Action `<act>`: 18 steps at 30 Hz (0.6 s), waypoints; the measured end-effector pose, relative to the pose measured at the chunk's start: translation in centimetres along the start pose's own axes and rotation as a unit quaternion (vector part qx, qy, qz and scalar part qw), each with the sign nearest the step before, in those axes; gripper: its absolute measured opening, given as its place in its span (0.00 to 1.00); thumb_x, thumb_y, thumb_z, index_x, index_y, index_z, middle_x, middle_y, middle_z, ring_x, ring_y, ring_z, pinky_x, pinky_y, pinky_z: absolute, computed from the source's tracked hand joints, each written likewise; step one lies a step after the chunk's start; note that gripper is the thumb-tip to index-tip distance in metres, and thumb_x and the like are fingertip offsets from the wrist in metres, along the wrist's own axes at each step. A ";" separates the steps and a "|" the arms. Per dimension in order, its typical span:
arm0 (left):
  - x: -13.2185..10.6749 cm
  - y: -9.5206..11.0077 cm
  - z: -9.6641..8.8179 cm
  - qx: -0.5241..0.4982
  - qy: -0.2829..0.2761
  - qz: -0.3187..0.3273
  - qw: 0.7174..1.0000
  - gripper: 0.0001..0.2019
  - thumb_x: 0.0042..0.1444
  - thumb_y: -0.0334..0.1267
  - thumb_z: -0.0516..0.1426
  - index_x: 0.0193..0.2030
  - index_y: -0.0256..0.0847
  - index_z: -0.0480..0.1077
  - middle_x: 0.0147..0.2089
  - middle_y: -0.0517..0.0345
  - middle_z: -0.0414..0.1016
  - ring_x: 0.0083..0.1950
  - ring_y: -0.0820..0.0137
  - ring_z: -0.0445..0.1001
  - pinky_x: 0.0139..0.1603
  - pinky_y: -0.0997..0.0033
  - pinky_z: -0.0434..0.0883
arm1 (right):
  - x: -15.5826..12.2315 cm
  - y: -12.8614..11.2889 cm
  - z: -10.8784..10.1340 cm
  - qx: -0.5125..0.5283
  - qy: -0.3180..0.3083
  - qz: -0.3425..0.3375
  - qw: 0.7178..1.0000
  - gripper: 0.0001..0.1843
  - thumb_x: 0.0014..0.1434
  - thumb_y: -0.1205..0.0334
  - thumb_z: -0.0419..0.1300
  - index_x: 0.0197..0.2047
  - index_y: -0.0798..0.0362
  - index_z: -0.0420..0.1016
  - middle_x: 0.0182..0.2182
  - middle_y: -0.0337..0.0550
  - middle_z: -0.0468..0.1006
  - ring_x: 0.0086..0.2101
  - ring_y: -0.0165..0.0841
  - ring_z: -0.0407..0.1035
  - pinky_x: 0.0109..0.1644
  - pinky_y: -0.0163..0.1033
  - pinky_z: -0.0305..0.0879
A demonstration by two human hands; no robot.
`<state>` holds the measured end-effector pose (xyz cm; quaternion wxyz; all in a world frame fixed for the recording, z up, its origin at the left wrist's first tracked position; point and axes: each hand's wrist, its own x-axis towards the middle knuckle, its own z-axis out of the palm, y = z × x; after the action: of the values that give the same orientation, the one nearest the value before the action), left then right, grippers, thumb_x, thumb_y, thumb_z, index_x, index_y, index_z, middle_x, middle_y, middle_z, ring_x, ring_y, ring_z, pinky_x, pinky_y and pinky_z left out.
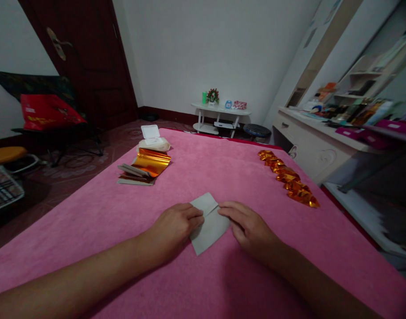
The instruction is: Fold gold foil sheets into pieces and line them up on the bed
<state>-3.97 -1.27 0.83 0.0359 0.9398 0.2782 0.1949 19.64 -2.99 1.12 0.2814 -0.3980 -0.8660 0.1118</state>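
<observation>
A grey sheet of paper (208,223), partly folded, lies on the pink cloth (203,168) in front of me. My left hand (174,228) rests on its left edge with fingers curled and pressed onto the fold. On the sheet's right edge my right hand (247,226) presses down too, fingertips together at the crease. Both hands meet near the middle of the paper.
A stack of gold foil sheets (146,168) and a wet-wipe pack (154,141) lie at the far left of the cloth. A row of several folded gold pieces (289,179) runs along the right. A desk (316,137), small white table (219,116) and chair (50,115) surround.
</observation>
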 end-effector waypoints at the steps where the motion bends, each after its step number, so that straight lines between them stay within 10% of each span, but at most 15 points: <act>1: -0.1 -0.2 0.1 -0.008 -0.009 -0.003 1.000 0.12 0.57 0.29 0.53 0.46 0.39 0.72 0.44 0.53 0.75 0.44 0.67 0.72 0.46 0.66 0.70 | 0.1 0.0 0.0 -0.006 0.011 0.000 1.000 0.22 0.54 0.77 0.49 0.50 0.52 0.71 0.49 0.47 0.73 0.49 0.35 0.66 0.54 0.45 0.64; 18: 1.3 -4.4 0.3 -0.268 0.038 -0.225 0.936 0.13 0.50 0.28 0.57 0.44 0.38 0.75 0.38 0.55 0.75 0.36 0.72 0.72 0.36 0.74 0.68 | 0.0 -0.2 1.1 0.080 0.009 0.105 0.991 0.32 0.47 0.77 0.51 0.57 0.49 0.64 0.54 0.45 0.68 0.55 0.36 0.61 0.61 0.47 0.58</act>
<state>-5.11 3.11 0.22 0.3188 0.8002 0.4208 0.2846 18.86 -3.12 0.28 0.3065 -0.4639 -0.8052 0.2062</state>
